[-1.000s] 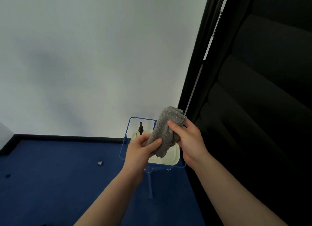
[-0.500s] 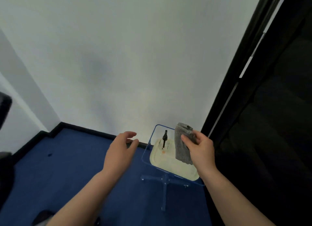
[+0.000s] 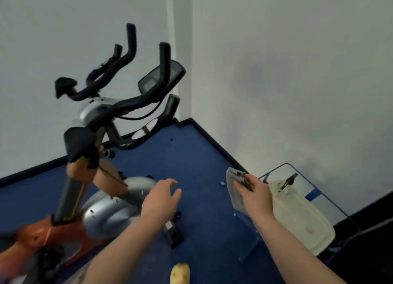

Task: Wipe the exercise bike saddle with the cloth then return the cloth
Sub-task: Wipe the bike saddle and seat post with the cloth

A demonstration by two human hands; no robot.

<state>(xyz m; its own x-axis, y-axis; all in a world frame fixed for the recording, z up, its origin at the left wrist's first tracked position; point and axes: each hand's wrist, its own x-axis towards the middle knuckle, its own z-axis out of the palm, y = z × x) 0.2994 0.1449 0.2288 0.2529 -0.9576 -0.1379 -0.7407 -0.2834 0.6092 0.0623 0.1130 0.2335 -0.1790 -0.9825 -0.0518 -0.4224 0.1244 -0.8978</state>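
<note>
The exercise bike stands at the left in the head view, and its saddle (image 3: 79, 144) tops a dark post. The saddle's black cover is torn, with tan foam showing below it. My right hand (image 3: 256, 196) grips a folded grey cloth (image 3: 235, 191) in the air, well to the right of the saddle and just left of a cream tray (image 3: 302, 220). Between the bike and the cloth, my left hand (image 3: 161, 196) hovers with its fingers apart and nothing in it.
The cream tray rests on a small blue-framed stand (image 3: 314, 193) against the right wall, with a black tool (image 3: 288, 181) upright in it. A bike pedal (image 3: 173, 235) juts out under my left forearm. A yellow object (image 3: 180, 274) lies on the blue carpet. Handlebars (image 3: 131, 48) rise behind the saddle.
My left hand let go of the cloth, which stays in my right hand. My view swung left, bringing the bike into sight and shifting the tray to the right.
</note>
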